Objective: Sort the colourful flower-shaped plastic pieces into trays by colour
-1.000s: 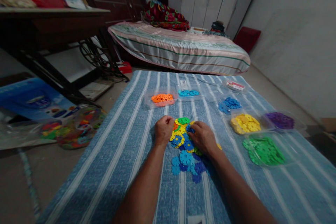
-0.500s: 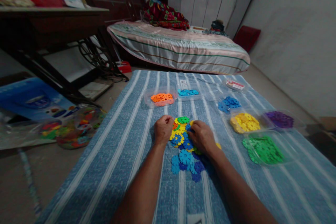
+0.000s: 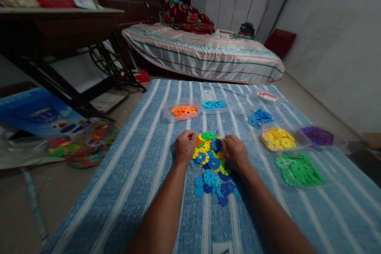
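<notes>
A mixed pile of notched plastic discs (image 3: pixel 205 149) in yellow, blue, green and orange lies on the striped cloth. My left hand (image 3: pixel 186 145) rests against the pile's left edge, fingers curled and pressed together; whatever is in them is hidden. At the right side, my right hand (image 3: pixel 236 151) pinches the rim of a dark blue notched disc (image 3: pixel 217 145) between thumb and fingertips. Nearer to me, light blue discs (image 3: pixel 210 177) and dark blue discs (image 3: pixel 226 188) overlap in a looser heap.
Clear tubs hold orange discs (image 3: pixel 185 112), light blue discs (image 3: pixel 213 104), blue discs (image 3: pixel 260 118), yellow discs (image 3: pixel 279 139), purple discs (image 3: pixel 317 135) and green discs (image 3: pixel 299 170). A lidded box (image 3: pixel 267 96) sits at the far right. Beyond the table stands a bed (image 3: pixel 205 53).
My right hand has shifted right, off the middle of the pile, uncovering yellow and lime discs. The dark blue disc at its fingertips shows more fully. My left hand has stayed put.
</notes>
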`<move>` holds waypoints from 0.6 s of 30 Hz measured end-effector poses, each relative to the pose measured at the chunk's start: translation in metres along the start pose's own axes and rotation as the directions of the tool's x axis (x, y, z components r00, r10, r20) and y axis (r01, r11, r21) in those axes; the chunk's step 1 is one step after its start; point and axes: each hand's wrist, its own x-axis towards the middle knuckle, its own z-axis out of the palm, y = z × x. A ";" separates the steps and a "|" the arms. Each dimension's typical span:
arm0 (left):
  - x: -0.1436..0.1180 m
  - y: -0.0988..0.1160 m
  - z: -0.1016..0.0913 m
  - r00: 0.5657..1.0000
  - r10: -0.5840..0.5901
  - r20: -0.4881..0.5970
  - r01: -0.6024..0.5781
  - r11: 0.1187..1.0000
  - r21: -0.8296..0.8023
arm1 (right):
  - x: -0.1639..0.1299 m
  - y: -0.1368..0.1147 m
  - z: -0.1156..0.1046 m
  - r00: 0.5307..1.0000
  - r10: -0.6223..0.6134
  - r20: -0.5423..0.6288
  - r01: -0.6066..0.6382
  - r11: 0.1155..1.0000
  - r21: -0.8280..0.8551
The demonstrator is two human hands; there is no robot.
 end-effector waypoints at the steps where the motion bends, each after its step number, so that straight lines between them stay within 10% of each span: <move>1: 0.000 0.000 0.000 1.000 0.001 -0.001 -0.001 1.000 -0.001 | 0.000 0.002 -0.001 1.000 0.016 0.006 -0.016 1.000 0.004; 18: 0.001 0.002 -0.001 1.000 -0.002 -0.006 0.002 1.000 -0.021 | 0.011 -0.004 -0.024 0.996 -0.008 0.094 -0.009 0.984 0.179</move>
